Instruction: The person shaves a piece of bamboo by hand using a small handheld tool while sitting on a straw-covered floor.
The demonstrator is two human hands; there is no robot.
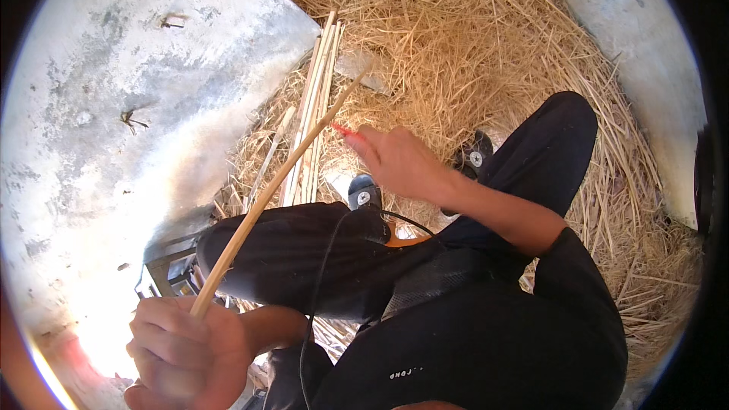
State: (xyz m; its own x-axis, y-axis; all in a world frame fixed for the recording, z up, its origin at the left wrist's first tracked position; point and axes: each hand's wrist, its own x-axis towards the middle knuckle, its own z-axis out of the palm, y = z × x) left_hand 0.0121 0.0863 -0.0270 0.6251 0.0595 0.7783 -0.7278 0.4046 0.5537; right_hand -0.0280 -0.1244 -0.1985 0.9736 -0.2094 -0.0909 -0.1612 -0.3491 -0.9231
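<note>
A long, pale wooden stick [275, 184] slants up across the view from lower left, its thin far end above the straw. My left hand [186, 349] is closed in a fist around its thick near end. Held beside the stick's upper part, my right hand [395, 158] has its fingers closed on a small red tool [343, 130]. Only a short red piece sticks out past the thumb, close to the stick; the rest is hidden in the hand, so its kind is unclear. Whether it touches the stick cannot be made out.
Several pale wooden strips [313, 118] lie beyond my knees on loose straw [456, 38]. Weathered walls rise on the left [152, 68] and right [630, 38]. A dark cable [323, 266] crosses my lap. A metal frame [163, 266] stands by my left knee.
</note>
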